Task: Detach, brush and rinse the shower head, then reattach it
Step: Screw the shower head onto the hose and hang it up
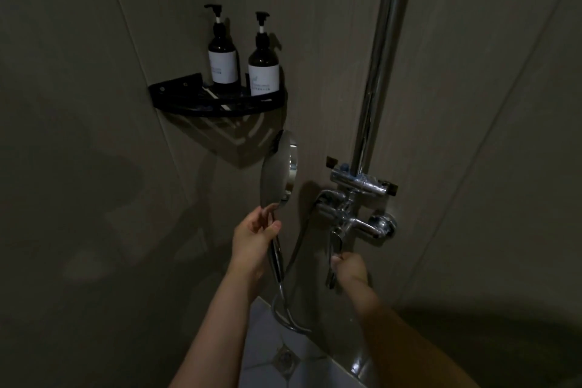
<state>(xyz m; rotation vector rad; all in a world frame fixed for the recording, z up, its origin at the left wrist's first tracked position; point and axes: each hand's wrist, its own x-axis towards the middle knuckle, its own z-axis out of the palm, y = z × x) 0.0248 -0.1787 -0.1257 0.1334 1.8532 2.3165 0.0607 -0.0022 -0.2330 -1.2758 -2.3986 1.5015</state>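
- Your left hand [255,236] is gripping the shower head [278,167] by its handle, fingers curled round it, disc upright at 12 o'clock of that hand.
- Your right hand [349,266] is clamping its fingers on the tap lever [335,246], at 6 o'clock of the mixer [356,214].
- Likely you are starting the rinse: be easing the lever gently, and be turning the face toward the drain [285,357] at 6 o'clock.
- Be keeping the hose [291,321] slack.
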